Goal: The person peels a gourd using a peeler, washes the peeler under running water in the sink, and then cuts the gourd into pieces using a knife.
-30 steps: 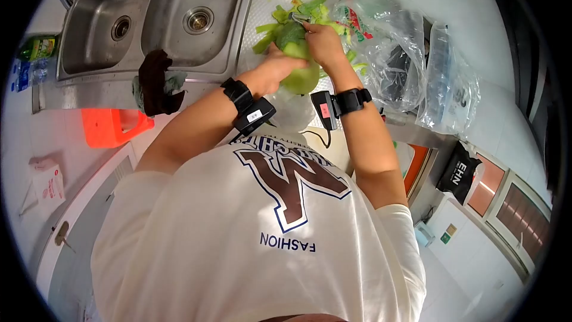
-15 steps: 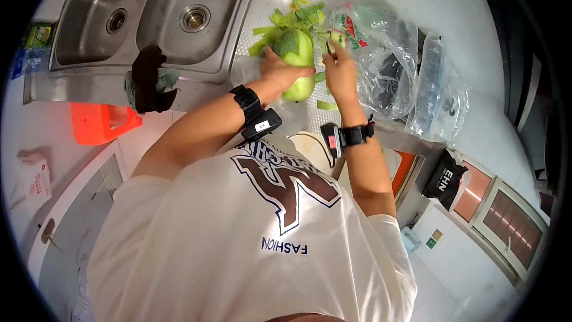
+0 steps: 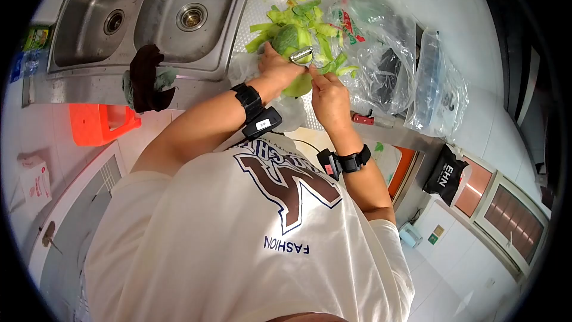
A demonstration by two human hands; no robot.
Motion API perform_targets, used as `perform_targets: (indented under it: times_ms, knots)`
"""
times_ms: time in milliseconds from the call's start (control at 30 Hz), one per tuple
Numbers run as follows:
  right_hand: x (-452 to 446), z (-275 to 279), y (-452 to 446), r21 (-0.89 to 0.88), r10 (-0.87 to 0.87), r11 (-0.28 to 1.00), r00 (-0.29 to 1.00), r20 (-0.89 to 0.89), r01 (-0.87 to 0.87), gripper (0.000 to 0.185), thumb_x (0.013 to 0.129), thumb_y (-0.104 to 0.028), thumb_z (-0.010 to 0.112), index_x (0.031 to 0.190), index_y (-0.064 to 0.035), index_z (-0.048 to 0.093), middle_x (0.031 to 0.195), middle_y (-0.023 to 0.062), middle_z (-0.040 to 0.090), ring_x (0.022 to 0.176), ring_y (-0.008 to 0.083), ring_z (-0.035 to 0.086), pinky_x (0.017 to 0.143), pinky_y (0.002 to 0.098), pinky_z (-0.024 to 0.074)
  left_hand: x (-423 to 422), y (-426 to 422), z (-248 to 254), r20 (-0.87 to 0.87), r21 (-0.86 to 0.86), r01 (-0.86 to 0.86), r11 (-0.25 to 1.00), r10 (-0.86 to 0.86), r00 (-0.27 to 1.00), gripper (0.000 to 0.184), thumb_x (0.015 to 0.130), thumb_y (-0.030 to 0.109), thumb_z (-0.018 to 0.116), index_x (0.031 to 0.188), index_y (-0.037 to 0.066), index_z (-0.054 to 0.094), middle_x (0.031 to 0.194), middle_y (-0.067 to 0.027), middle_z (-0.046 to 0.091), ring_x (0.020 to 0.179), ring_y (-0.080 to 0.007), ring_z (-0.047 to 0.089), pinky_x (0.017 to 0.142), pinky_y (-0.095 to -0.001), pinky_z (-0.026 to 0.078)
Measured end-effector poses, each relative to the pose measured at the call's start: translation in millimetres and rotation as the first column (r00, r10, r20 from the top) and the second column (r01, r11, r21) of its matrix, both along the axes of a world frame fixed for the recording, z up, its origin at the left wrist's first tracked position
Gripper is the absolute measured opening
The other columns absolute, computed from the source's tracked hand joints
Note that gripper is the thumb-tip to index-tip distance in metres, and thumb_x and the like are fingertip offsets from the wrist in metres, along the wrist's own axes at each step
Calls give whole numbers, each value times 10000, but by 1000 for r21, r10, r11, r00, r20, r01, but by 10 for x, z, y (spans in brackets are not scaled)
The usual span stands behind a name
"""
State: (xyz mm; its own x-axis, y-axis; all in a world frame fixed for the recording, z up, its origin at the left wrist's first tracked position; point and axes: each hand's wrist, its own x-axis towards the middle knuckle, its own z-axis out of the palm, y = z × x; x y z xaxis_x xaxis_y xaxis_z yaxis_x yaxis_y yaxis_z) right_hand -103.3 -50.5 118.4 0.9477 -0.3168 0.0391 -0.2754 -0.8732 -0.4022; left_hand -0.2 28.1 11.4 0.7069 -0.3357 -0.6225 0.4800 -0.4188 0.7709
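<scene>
A large green gourd or melon [image 3: 288, 40], partly peeled to pale green, lies on the ridged steel drainboard. My left hand [image 3: 279, 71] is wrapped round its side and covers its middle. My right hand [image 3: 329, 96] grips the handle of a metal peeler [image 3: 302, 55], whose head rests on or just over the gourd's upper part. Loose green peelings [image 3: 305, 13] are heaped beyond the gourd and to its right. The gourd's near end shows below my left hand.
A double steel sink [image 3: 192, 18] is at the left, with a dark cloth [image 3: 149, 77] over its front edge. Clear plastic bags [image 3: 381, 53] lie to the right. Near the counter edge is a red-handled tool [image 3: 362, 119]. An orange jug [image 3: 101, 124] stands below.
My right hand has moved left and nearer to me, bringing the peeler from beside the gourd onto it. The peelings right of the gourd lie differently, and the red handle now shows.
</scene>
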Motion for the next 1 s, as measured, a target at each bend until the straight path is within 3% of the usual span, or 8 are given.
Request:
perform_targets:
  times_ms: [400, 533, 600, 767, 800, 833, 900, 1000]
  knots:
    - [124, -39, 61, -82, -9, 997, 999, -31, 7, 306, 829, 3, 592, 1107, -57, 705, 764, 187, 618, 682, 380, 621, 643, 454, 513, -86, -35, 84, 154, 48, -39, 998, 32, 988, 1240, 601, 465, 847, 1476, -56, 140, 1407, -288, 377, 1338, -424, 348, 1132, -460, 271]
    - [402, -129, 12, -86, 67, 994, 998, 17, -65, 351, 798, 7, 562, 1124, -35, 685, 774, 209, 621, 676, 409, 615, 652, 468, 514, -29, -44, 51, 104, 113, -39, 993, 28, 994, 1235, 602, 469, 840, 1477, -54, 141, 1399, -281, 388, 1333, -426, 354, 1128, -459, 274]
    - [565, -104, 0, -102, 81, 991, 997, -14, -82, 344, 792, 0, 553, 1109, -24, 682, 781, 215, 624, 676, 418, 613, 655, 470, 516, 6, -29, -44, 93, -5, 4, 1000, -3, 996, 1218, 612, 473, 832, 1474, -51, 151, 1409, -270, 381, 1334, -420, 353, 1128, -457, 274]
    - [1082, -292, -246, -202, 207, 938, 922, -326, -282, 235, 797, -95, 549, 971, -36, 696, 798, 241, 655, 765, 401, 655, 684, 476, 531, -37, -78, 1, 135, 118, 21, 993, -37, 990, 1215, 597, 494, 839, 1461, -44, 176, 1404, -254, 392, 1323, -398, 367, 1125, -452, 280]
    - [1260, -315, -293, -202, 183, 929, 858, -480, -311, 250, 799, -133, 548, 968, -37, 706, 826, 236, 669, 809, 389, 669, 706, 477, 537, -24, -56, 66, 116, 155, 60, 986, -78, 990, 1224, 585, 504, 845, 1457, -42, 183, 1400, -249, 398, 1319, -391, 373, 1125, -449, 281]
    - [1414, -375, -345, -198, 191, 927, 855, -482, -318, 250, 799, -133, 548, 968, -37, 706, 826, 236, 669, 809, 389, 669, 706, 477, 537, -27, -35, 52, 112, 158, 53, 986, -72, 991, 1224, 585, 504, 845, 1457, -42, 183, 1400, -249, 398, 1319, -391, 373, 1125, -449, 281]
    - [1716, -480, -482, -147, 263, 888, 743, -615, -436, 218, 816, -149, 551, 852, -16, 720, 992, 234, 680, 948, 384, 663, 820, 464, 535, -16, -31, 22, 95, 100, 62, 993, -72, 993, 1267, 547, 520, 863, 1456, -40, 181, 1399, -238, 401, 1318, -386, 374, 1131, -436, 272]
    - [1990, -700, -744, -174, 335, 772, 623, -707, -612, 238, 846, -167, 534, 876, -24, 722, 1000, 200, 689, 960, 378, 658, 842, 452, 529, 1, -25, 138, 127, 116, 71, 991, -86, 988, 1275, 530, 512, 872, 1453, -39, 187, 1410, -234, 388, 1321, -379, 370, 1138, -416, 261]
